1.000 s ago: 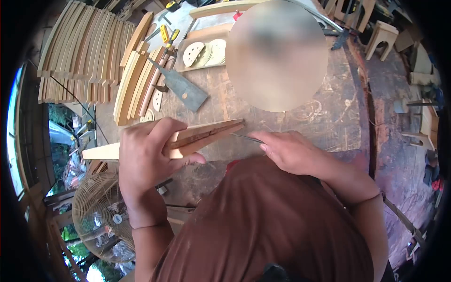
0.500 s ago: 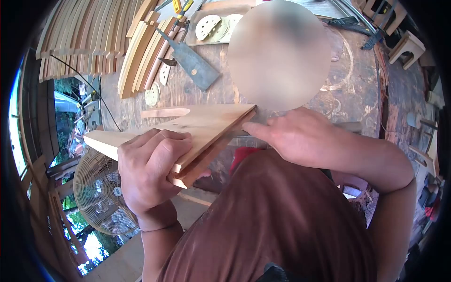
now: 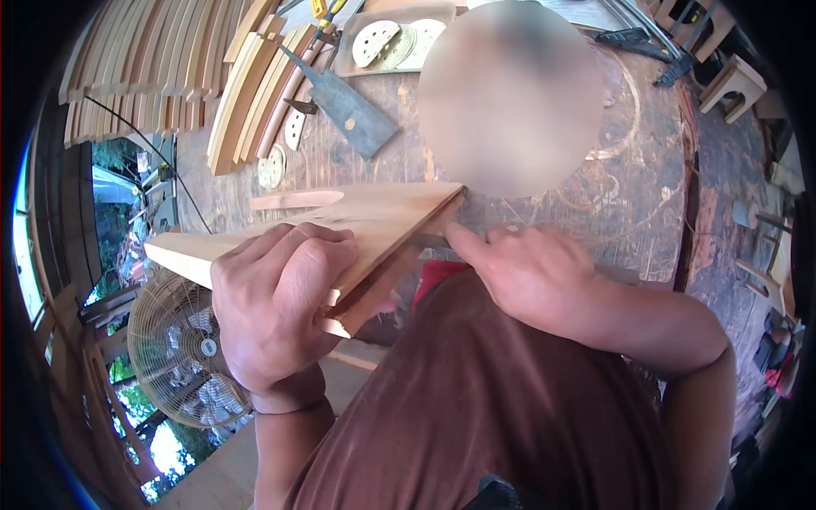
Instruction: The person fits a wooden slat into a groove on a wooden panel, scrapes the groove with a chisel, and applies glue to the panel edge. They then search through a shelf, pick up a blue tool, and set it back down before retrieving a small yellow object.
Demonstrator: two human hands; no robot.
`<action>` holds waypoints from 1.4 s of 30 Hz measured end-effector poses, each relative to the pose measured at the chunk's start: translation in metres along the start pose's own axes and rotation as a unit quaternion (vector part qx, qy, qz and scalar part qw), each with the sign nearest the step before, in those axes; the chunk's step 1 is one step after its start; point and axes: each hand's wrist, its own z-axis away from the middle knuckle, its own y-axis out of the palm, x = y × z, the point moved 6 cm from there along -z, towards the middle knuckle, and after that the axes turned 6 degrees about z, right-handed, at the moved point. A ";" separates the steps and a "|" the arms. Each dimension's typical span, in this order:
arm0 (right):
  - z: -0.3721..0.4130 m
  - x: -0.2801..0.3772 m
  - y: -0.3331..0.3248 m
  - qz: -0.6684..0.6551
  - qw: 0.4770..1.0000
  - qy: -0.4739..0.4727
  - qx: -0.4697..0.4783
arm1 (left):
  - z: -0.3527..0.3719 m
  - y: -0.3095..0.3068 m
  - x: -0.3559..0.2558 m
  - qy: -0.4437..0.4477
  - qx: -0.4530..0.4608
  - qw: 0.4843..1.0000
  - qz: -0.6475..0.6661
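Observation:
My left hand (image 3: 276, 293) is wrapped over the near end of a pale wooden piece (image 3: 374, 217) that has a cutout and a grooved, stepped edge. The thumb presses on its upper face. With the index finger stretched forward, my right hand (image 3: 531, 268) grips a narrow, flat metal tool like a file (image 3: 432, 240). The tool's tip lies close along the grooved edge of the wood, and most of its length is hidden beneath the hand.
Across the worn bench (image 3: 544, 208) lie a saw blade (image 3: 353, 115), perforated sanding discs in a tray (image 3: 344, 59), and curved wooden strips (image 3: 255, 102). More strips (image 3: 153, 68) are stacked at the far left. A fan (image 3: 183, 348) stands below left. A round blur hides the back middle.
My right hand has shifted slightly right and nearer to me along the wood's edge, with the tool in it. My left hand keeps its grip; the wood has tilted slightly.

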 end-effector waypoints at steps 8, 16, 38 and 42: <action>0.001 0.000 -0.025 -0.003 0.998 -0.055 -0.005 | 0.006 0.001 -0.001 0.024 0.010 0.999 0.020; 0.003 0.015 -0.014 0.018 0.999 0.026 0.019 | 0.005 -0.001 0.001 0.025 0.028 0.999 0.010; 0.001 0.032 0.001 0.002 0.998 0.058 -0.009 | 0.025 0.001 -0.006 0.060 0.055 0.997 0.007; 0.002 0.033 -0.023 0.052 0.998 -0.034 -0.027 | 0.033 -0.001 -0.011 0.063 0.060 0.996 0.013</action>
